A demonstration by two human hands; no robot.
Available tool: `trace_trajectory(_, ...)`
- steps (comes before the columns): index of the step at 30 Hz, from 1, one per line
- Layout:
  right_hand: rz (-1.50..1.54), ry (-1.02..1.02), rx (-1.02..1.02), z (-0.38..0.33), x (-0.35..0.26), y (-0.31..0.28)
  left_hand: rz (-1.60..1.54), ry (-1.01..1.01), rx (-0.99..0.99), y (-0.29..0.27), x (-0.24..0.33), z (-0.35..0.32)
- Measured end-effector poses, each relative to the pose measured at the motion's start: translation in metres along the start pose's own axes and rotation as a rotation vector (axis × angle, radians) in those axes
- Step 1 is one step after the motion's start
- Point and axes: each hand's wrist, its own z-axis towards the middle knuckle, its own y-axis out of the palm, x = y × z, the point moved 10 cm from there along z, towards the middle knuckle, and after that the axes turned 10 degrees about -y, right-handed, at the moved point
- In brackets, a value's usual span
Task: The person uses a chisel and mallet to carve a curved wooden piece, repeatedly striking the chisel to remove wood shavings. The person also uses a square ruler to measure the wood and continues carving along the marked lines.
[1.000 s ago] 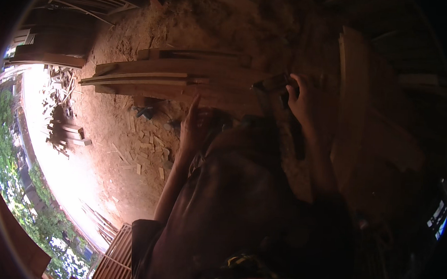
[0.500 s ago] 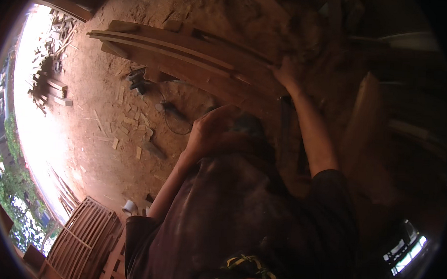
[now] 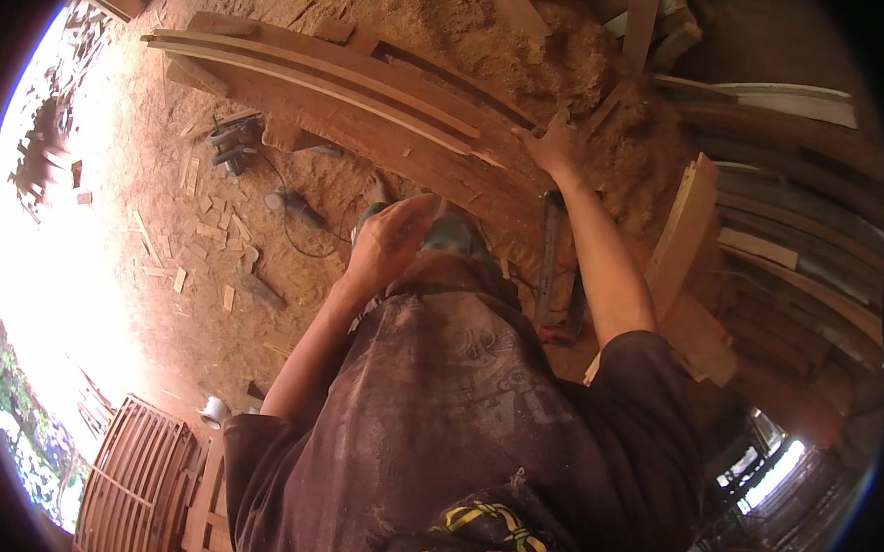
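Note:
A long curved wooden workpiece lies across the far side, with thin strips along its upper face. My right hand is at its right part, thumb stretched left and fingers bent over the far edge of the wood; its grip is partly hidden. Nearer to me, my left hand is beside my knee, loosely stretched out, with nothing visible in it; some fingertips are hidden. A dark, bar-shaped metal tool stands beside my right forearm.
Corded power tools and wood offcuts lie on the dusty ground at left. Curved boards are stacked at right, near an upright plank. A slatted wooden frame and a white cup-like object are at lower left.
The view has brightened and shifted, so the workpiece and tools appear farther left. My left hand appears farther left and more lifted off the knee; my right hand stays at the wood.

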Motion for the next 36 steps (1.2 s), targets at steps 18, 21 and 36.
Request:
trace_trajectory(18,0.682,0.045,-0.016,-0.042,0.019,-0.087,-0.073,0.117,0.086,0.045,0.020,-0.022)
trace_trajectory(21,0.748,-0.079,0.066,-0.081,0.021,-0.138,0.021,0.242,0.022,0.075,0.072,-0.023)
trace_trajectory(36,0.301,-0.539,0.356,-0.306,-0.018,-0.267,0.543,0.720,-0.205,0.200,0.184,-0.011)
